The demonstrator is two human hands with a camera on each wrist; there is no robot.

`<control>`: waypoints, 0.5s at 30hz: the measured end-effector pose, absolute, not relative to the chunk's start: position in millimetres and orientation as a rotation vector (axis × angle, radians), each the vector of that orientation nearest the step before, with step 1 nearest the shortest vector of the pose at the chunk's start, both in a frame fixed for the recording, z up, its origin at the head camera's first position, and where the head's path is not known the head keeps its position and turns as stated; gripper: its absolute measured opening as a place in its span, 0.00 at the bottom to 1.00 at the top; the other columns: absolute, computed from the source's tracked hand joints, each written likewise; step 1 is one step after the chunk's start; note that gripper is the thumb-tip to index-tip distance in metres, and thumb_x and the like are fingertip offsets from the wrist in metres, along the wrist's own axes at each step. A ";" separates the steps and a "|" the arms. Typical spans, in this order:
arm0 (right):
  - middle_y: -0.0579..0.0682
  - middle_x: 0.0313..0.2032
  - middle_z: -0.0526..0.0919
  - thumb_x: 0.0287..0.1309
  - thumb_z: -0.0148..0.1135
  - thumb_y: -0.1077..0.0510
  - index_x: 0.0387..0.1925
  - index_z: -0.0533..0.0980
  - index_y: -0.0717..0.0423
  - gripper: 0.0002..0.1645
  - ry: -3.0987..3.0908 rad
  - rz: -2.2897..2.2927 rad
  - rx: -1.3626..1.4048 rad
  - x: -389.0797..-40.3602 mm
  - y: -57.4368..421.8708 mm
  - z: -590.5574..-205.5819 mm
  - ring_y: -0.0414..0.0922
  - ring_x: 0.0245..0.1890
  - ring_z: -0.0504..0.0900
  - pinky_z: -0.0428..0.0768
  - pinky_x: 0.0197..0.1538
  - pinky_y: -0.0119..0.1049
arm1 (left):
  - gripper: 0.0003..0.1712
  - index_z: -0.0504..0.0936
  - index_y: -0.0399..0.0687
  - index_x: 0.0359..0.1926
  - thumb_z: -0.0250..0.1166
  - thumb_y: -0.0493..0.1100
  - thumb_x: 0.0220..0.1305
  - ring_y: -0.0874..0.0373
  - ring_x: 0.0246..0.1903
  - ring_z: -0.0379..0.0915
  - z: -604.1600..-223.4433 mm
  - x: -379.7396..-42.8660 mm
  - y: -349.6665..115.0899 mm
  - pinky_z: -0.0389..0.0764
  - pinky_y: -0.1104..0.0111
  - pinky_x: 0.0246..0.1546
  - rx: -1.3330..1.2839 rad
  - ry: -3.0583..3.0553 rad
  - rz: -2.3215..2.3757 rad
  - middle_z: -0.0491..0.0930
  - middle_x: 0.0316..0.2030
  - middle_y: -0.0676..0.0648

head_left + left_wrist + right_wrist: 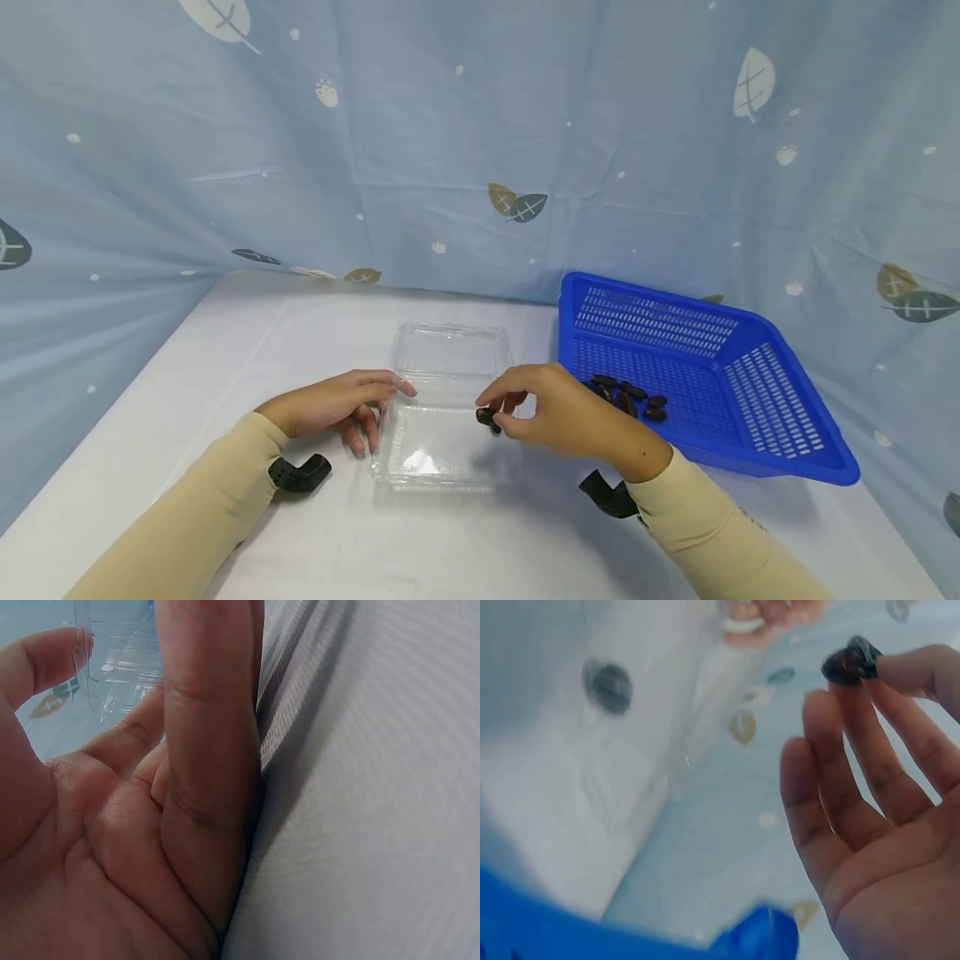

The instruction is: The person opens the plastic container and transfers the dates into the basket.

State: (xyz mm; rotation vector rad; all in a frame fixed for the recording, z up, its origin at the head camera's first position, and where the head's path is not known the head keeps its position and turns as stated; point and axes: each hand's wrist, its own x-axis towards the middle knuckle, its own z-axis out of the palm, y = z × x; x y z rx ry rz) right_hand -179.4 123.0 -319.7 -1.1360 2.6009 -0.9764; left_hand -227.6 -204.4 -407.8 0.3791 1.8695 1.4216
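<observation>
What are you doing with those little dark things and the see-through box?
A person sits at a white table. Their right hand pinches one small dark piece over an open clear plastic box. Their left hand touches the box's left edge. A few more dark pieces lie in the blue basket to the right. Nothing shows inside the box yet.
</observation>
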 end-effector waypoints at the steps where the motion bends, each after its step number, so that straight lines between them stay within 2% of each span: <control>1: 0.40 0.39 0.87 0.59 0.66 0.66 0.47 0.85 0.50 0.15 2.627 -0.996 -1.133 -179.8 127.5 -317.1 0.34 0.38 0.81 0.83 0.44 0.31 | 0.25 0.69 0.48 0.69 0.50 0.53 0.78 0.53 0.24 0.83 -408.0 -227.4 -205.1 0.86 0.62 0.24 0.380 1.870 1.423 0.70 0.35 0.42; 5: 0.42 0.40 0.87 0.58 0.65 0.68 0.48 0.85 0.50 0.18 2.742 -1.066 -1.090 -181.7 146.7 -311.9 0.36 0.37 0.81 0.82 0.40 0.32 | 0.26 0.69 0.49 0.69 0.50 0.54 0.78 0.53 0.23 0.82 -408.4 -225.3 -206.6 0.85 0.63 0.24 0.373 1.873 1.415 0.71 0.35 0.42; 10: 0.45 0.39 0.87 0.57 0.67 0.70 0.47 0.85 0.53 0.17 2.882 -1.108 -1.007 -187.4 176.3 -309.7 0.37 0.36 0.83 0.86 0.42 0.36 | 0.25 0.70 0.50 0.68 0.51 0.54 0.77 0.53 0.23 0.82 -406.6 -225.0 -205.7 0.85 0.64 0.24 0.364 1.877 1.417 0.72 0.34 0.42; 15: 0.45 0.41 0.87 0.59 0.68 0.68 0.47 0.85 0.52 0.15 3.005 -1.045 -0.835 -191.0 209.2 -309.6 0.36 0.37 0.83 0.84 0.42 0.30 | 0.25 0.69 0.49 0.69 0.51 0.53 0.77 0.54 0.23 0.82 -404.9 -226.1 -204.3 0.85 0.64 0.24 0.379 1.880 1.413 0.72 0.33 0.42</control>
